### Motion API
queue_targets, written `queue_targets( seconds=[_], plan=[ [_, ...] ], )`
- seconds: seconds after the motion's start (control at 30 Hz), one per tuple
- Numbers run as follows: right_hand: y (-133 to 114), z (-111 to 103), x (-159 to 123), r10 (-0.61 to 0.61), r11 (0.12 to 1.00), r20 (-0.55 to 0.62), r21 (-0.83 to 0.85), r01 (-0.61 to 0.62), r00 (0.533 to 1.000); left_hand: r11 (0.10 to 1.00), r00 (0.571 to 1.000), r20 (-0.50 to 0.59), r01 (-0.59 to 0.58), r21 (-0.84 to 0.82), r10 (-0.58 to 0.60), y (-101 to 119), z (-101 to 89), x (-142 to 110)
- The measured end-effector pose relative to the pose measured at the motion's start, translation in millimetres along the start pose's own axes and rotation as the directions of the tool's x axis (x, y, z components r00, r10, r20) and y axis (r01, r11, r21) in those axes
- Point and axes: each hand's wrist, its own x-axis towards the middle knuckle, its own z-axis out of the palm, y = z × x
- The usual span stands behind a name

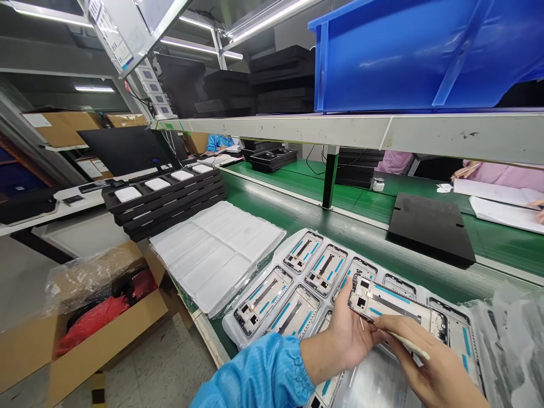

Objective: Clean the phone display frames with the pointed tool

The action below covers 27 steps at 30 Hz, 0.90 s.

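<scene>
Gripping phone frame [397,300] in fingers of left hand [340,335] above tray [232,327], near right; pinching pale stick [408,344] in right hand [442,371]; could scratch frame through slip of stick, or drop it through loose hold

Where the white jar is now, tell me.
The jar stands on the green surface, right of centre in the head view, just beyond the black slab's far left corner.

The big bin [416,56] is bright blue. The bench top [272,201] is green. The sleeve [259,374] is light blue. The phone frames [327,271] have blue strips.
</scene>
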Motion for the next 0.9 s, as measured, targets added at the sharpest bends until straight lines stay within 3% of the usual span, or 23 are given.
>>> queue_targets(
  seconds=[0.3, 0.5, 0.57, 0.63, 0.7, 0.8, 0.9],
  plan=[
    [-16, -13, 10, 0.036, 0.995, -0.262, -0.078, -0.059, 0.964, 1.0, 0.999, -0.041, 0.014, -0.004, -0.014, 2, 2.2, -2],
    [-14, -12, 6, -0.034, 0.995, -0.22, -0.099, 0.012, 0.975, 0.999, 0.999, -0.049, 0.013, 0.033, -0.011, 0, 1.2, -1],
    [-12, -11, 7, 0.003, 0.986, -0.206, -0.164, -0.038, 0.979, 1.0, 0.998, -0.066, 0.017, 0.022, -0.015, 1, 1.2, -1],
    [-11, -11, 11, 0.102, 0.958, -0.125, -0.255, -0.131, 0.987, 1.0, 0.996, -0.092, 0.014, 0.009, -0.013, 2, 3.2, -2],
    [-10, -13, 16, 0.242, 0.912, 0.039, -0.35, -0.214, 0.969, 1.0, 0.995, -0.102, -0.004, 0.016, 0.006, 4, 7.0, -4],
    [-8, -16, 23, 0.415, 0.838, 0.256, -0.482, -0.257, 0.873, 0.997, 0.992, -0.123, -0.019, 0.076, 0.028, 6, 13.3, -6],
    [-9, -22, 30, 0.467, 0.802, 0.308, -0.542, -0.25, 0.829, 0.989, 0.978, -0.203, -0.024, 0.148, 0.054, 6, 15.5, -6]
  ],
)
